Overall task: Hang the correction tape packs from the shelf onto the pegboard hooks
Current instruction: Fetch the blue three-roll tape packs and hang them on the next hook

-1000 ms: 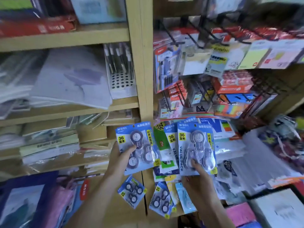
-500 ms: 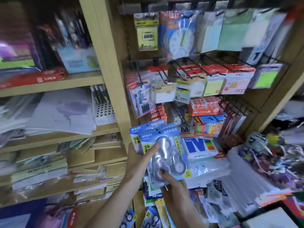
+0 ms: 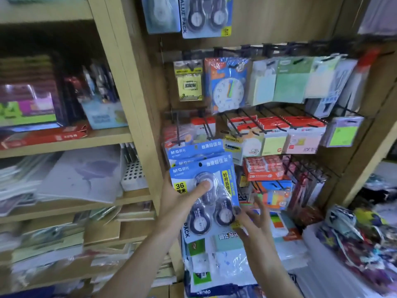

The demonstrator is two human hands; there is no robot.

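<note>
While the view is blurred in places, we record the left hand gripping a stack of blue correction tape packs, its thumb pressed across the clear blister of the front pack and the remaining fingers hidden behind the cards. At least three packs are fanned in that stack, their header edges showing one above another; we cannot tell the exact count. Our right hand sits at the lower right corner of the front pack, fingers spread and loosely extended, with the thumb tip touching the card's corner; it does not grasp anything that we can see. The stack is held upright, just in front of the wooden upright post and the lower rows of black pegboard hooks. Behind it hang red-topped sticky note packs on those hooks. Higher, we note a toy clock pack beside a yellow note pack and pastel note pads. At the top edge, further correction tape packs already hang on the board.
</note>
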